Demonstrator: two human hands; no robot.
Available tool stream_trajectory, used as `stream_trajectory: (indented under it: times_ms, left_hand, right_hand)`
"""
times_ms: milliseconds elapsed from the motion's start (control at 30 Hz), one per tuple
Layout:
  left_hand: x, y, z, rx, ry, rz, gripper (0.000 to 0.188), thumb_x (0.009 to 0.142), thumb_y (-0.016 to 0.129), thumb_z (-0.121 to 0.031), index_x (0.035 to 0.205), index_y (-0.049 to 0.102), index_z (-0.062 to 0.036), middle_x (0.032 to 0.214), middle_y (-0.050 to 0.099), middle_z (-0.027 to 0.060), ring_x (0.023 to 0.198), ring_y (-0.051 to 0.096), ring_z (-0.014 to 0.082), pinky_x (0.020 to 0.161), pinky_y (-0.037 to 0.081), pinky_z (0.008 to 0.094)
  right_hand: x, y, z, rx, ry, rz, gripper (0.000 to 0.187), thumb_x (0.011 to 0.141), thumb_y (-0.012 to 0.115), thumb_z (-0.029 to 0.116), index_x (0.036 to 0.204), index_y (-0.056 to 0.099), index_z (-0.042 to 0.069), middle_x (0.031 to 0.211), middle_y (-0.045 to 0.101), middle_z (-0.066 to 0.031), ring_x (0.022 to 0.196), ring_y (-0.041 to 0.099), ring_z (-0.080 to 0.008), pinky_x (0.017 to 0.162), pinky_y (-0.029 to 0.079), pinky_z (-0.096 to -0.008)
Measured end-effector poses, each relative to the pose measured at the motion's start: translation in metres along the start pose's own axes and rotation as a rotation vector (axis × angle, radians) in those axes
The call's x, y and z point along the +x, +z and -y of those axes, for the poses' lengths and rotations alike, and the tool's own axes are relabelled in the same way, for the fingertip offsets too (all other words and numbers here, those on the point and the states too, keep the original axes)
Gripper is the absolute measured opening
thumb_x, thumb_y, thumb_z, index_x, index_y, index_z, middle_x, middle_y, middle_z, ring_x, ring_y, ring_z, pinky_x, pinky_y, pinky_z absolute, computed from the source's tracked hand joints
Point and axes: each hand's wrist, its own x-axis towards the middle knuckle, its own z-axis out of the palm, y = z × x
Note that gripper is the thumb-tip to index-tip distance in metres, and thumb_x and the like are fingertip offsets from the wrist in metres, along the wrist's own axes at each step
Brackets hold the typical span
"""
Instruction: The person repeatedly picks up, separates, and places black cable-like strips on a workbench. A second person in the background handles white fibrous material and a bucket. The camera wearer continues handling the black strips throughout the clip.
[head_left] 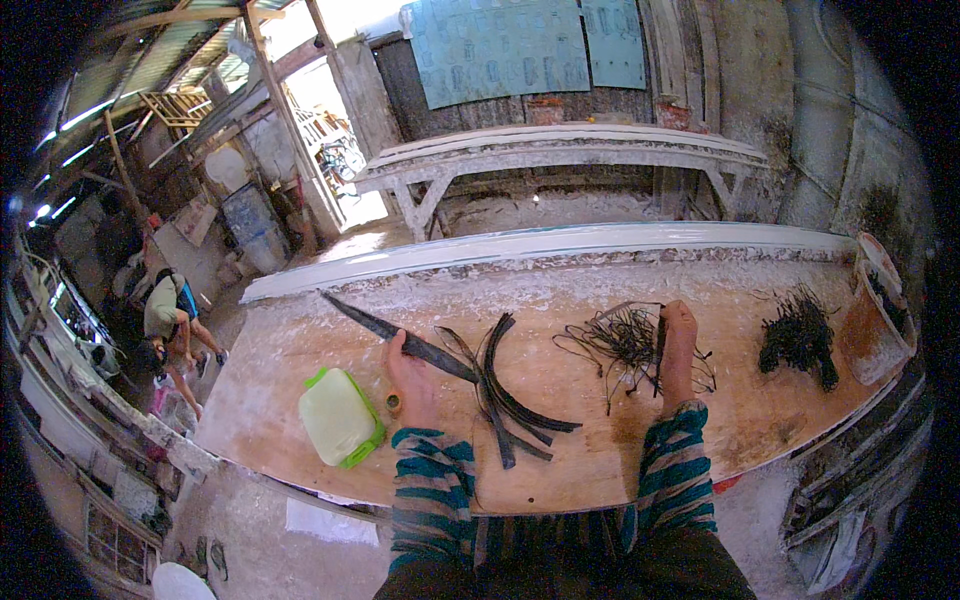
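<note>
My left hand (408,375) is closed on a wide black strip (435,353), its long tapered end pointing up and to the left. The strip's other end meets a bunch of curved black strips (512,400) lying on the wooden tabletop (300,495). My right hand (679,345) is curled into a fist, with a narrow black strip (660,345) showing at its left side. Beside it, partly under the fist, lies a tangle of thin black strands (622,343). A pale container with a green rim (341,418) rests left of my left hand.
A pile of black strands (797,338) lies at the right, next to a tilted, stained bucket (868,325). A long white plank (560,243) edges the table's far side. Beyond stands a white-smeared bench (560,155). At far left, another person (172,312) bends down.
</note>
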Motion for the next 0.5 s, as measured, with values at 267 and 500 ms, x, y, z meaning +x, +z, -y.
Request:
stream_trajectory:
  times_ms: [267,500]
  left_hand:
    - [0.017,-0.029,-0.009,0.177,0.018,-0.154,0.023,0.074,0.063,-0.020,0.093,0.054,-0.0117,0.090,0.052,-0.0004,0.089,0.046,0.0137,0.079,0.034,0.0311]
    - [-0.018,0.018,-0.019,0.249,-0.216,0.229,0.025,0.076,0.060,-0.017,0.100,0.057,-0.0089,0.084,0.054,-0.0018,0.081,0.049,0.0119,0.075,0.038,0.0286]
  right_hand:
    - [0.010,-0.009,-0.015,0.110,-0.057,-0.078,0.021,0.081,0.047,0.020,0.067,0.040,0.006,0.068,0.038,-0.0006,0.065,0.035,-0.0127,0.058,0.031,-0.0302]
    - [-0.009,0.019,-0.014,-0.186,-0.005,0.331,0.015,0.078,0.050,0.015,0.064,0.047,0.010,0.061,0.042,0.0057,0.055,0.036,-0.0042,0.048,0.028,-0.0204]
